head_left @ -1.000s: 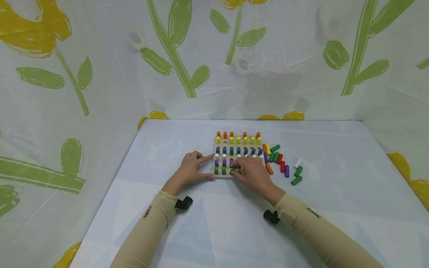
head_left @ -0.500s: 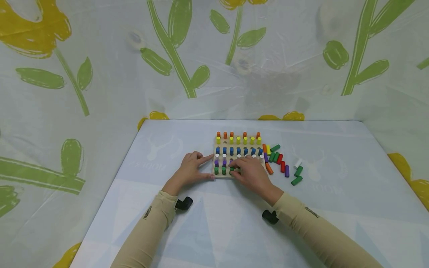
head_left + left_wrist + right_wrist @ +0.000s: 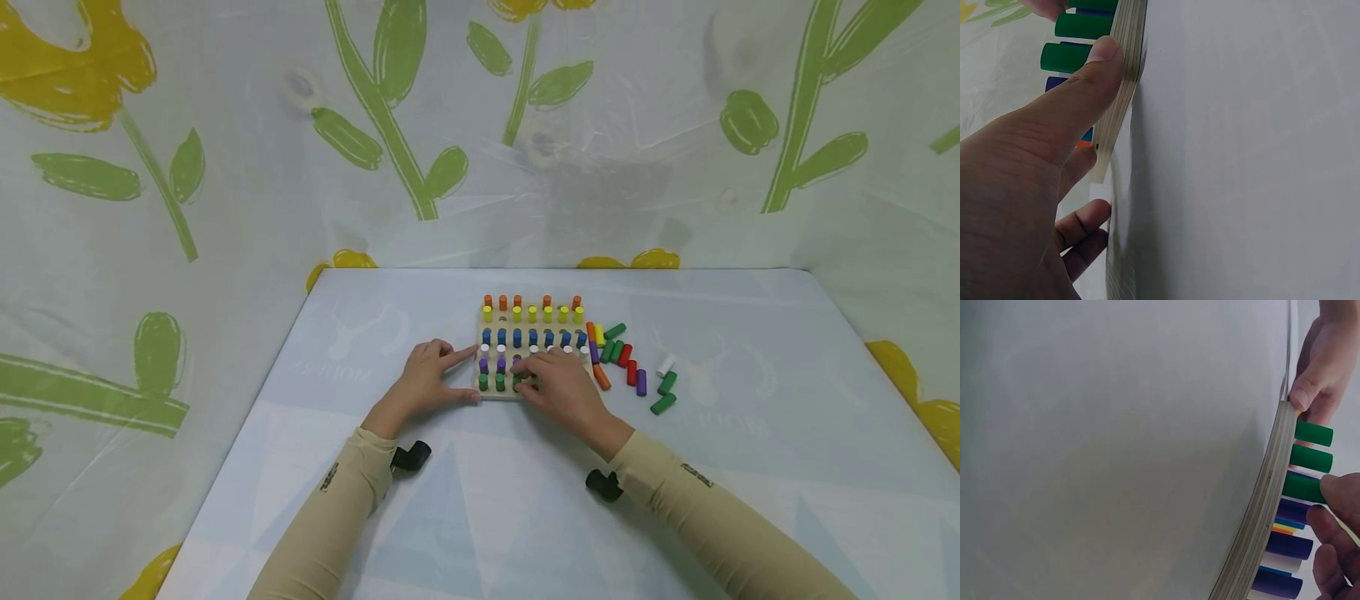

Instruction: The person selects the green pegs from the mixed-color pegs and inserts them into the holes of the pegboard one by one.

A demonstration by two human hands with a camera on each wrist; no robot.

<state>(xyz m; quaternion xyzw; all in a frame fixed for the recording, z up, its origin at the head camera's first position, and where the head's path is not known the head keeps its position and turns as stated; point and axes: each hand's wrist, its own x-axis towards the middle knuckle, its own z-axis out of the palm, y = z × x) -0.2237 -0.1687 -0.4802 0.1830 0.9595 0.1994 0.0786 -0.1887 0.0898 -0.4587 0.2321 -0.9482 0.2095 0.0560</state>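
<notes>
A wooden pegboard (image 3: pixel 497 397) lies on the table, bearing rows of orange, yellow, blue, white, purple and green pegs. My left hand (image 3: pixel 425 379) rests at its left side, thumb and index finger spread straight; in the left wrist view the thumb (image 3: pixel 1099 72) presses the board's edge near the green pegs. With thumb and fingertips, my right hand (image 3: pixel 564 390) pinches the third green peg (image 3: pixel 1302 487) of the nearest row. That peg stands in line with the two green pegs beside it, its base at the board. The right hand hides part of the front rows.
Loose pegs lie right of the board: several green ones (image 3: pixel 663 404), a few red (image 3: pixel 632 370), purple (image 3: pixel 641 382), orange (image 3: pixel 602 377), one yellow (image 3: pixel 599 335) and one white (image 3: pixel 666 365). Patterned fabric walls (image 3: pixel 637 192) rise behind the table (image 3: pixel 480 517).
The green peg in my right hand has shifted slightly left and now stands straighter in the front row. The left hand stays in place.
</notes>
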